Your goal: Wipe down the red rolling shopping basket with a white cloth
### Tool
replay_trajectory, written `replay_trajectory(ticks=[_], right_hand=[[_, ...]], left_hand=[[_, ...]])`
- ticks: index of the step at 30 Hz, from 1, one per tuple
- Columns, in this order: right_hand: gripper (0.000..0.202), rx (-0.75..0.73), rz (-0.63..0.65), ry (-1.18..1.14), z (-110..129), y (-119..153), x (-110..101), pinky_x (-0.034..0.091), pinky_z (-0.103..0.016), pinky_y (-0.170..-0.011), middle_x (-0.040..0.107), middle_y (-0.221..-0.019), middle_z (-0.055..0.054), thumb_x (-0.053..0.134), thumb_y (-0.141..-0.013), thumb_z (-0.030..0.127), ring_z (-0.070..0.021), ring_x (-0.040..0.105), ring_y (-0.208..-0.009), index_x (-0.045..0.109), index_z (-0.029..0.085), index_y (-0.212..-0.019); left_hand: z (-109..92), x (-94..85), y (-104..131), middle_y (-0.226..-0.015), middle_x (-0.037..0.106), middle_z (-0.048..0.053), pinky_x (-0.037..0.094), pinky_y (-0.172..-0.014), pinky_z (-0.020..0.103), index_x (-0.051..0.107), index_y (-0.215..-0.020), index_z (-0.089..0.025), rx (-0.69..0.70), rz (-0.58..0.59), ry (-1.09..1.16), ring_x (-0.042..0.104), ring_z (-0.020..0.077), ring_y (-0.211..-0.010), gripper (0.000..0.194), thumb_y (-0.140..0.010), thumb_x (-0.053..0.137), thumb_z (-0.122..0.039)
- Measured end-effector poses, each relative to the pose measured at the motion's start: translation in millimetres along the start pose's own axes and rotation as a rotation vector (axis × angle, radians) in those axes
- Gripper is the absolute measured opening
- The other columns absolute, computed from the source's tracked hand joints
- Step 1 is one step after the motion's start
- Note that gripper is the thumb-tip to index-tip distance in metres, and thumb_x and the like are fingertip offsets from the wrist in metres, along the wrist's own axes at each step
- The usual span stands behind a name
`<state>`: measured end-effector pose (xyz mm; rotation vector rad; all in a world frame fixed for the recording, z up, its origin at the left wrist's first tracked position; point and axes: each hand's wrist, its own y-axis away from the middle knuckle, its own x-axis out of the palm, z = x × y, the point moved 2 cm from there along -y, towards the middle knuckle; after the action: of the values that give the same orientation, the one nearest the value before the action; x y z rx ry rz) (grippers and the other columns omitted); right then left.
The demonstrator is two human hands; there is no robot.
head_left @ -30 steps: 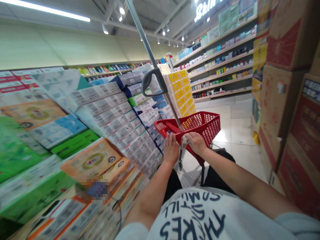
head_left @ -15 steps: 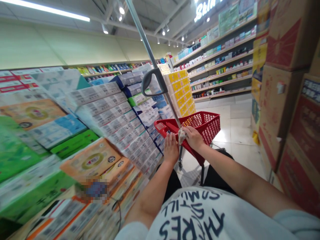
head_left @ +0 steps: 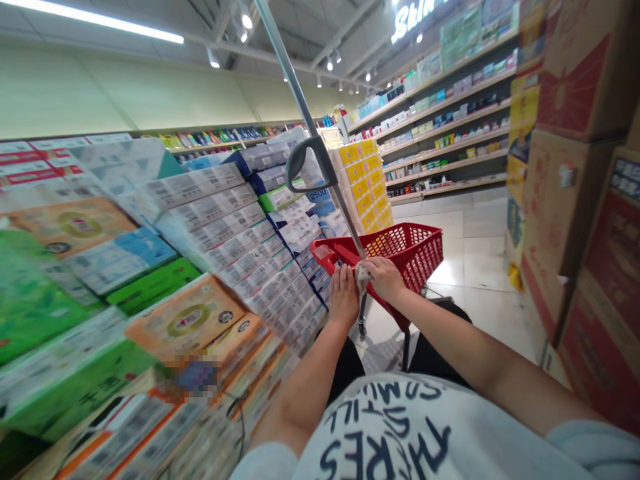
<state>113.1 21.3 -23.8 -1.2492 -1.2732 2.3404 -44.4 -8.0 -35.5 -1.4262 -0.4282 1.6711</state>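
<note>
A red shopping basket cart [head_left: 423, 257] stands in front of me. My left hand [head_left: 343, 291] rests on its near rim at the left, fingers stretched out and side by side. Beside it, my right hand [head_left: 384, 277] has its fingers closed on a crumpled pale cloth [head_left: 362, 275], pressed near the rim at the foot of a metal pole [head_left: 290, 70]. The pole leans up to the left across the view and carries a grey loop handle [head_left: 296, 167]. The underside of both hands is hidden.
Stacked tissue packs [head_left: 220, 230] and orange packs [head_left: 193, 313] fill the left side. Yellow-and-white packs [head_left: 363, 180] stand beyond the cart. Large cartons [head_left: 547, 220] line the right. Stocked shelves [head_left: 450, 140] run along the back, with tiled floor [head_left: 480, 253] before them.
My right hand and the cloth have shifted slightly left and down at the rim. The whole view has drifted a little; my left hand stays at the same part of the rim.
</note>
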Motion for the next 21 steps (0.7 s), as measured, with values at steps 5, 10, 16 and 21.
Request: replay_trajectory(ticks=[5,10,16,21], right_hand=[[0.028,0.046,0.088,0.037,-4.2,10.4,6.3,0.036,-0.034,-0.091,0.064,-0.114,-0.008,0.049,-0.087,0.015,-0.0224,0.054,-0.105,0.063,0.02,-0.11],[0.034,0.022,0.008,-0.021,-1.8,-6.0,-0.3,0.033,-0.033,-0.099,0.061,-0.123,-0.008,0.048,-0.088,0.016,-0.0213,0.051,-0.113,0.059,0.02,-0.12],[0.03,0.074,0.098,0.016,-2.3,3.7,4.0,0.035,-0.033,-0.094,0.062,-0.117,-0.009,0.051,-0.085,0.016,-0.0225,0.053,-0.108,0.061,0.019,-0.113],[0.032,0.055,0.084,0.005,-2.3,-1.7,0.5,0.033,-0.033,-0.096,0.063,-0.115,-0.008,0.051,-0.084,0.014,-0.0223,0.052,-0.109,0.062,0.021,-0.113]], left_hand=[[-0.4,-0.1,-1.0,-0.144,0.042,0.019,0.033,-0.113,0.049,0.033,-0.143,-0.006,-0.005,0.008,-0.017,0.02,0.0305,-0.144,0.053,-0.093,0.044,-0.021],[0.0,-1.4,-1.0,-0.144,0.043,0.019,0.033,-0.114,0.049,0.033,-0.143,-0.008,-0.004,-0.017,0.019,0.02,0.0295,-0.144,0.052,-0.092,0.041,-0.015],[0.1,-0.3,-1.3,-0.144,0.04,0.022,0.032,-0.114,0.051,0.032,-0.142,-0.004,-0.01,0.023,0.041,0.019,0.0302,-0.144,0.054,-0.092,0.045,-0.016],[0.5,-0.2,-2.5,-0.144,0.042,0.021,0.033,-0.114,0.052,0.031,-0.143,-0.007,-0.021,0.005,0.047,0.018,0.0292,-0.145,0.053,-0.093,0.043,-0.018]])
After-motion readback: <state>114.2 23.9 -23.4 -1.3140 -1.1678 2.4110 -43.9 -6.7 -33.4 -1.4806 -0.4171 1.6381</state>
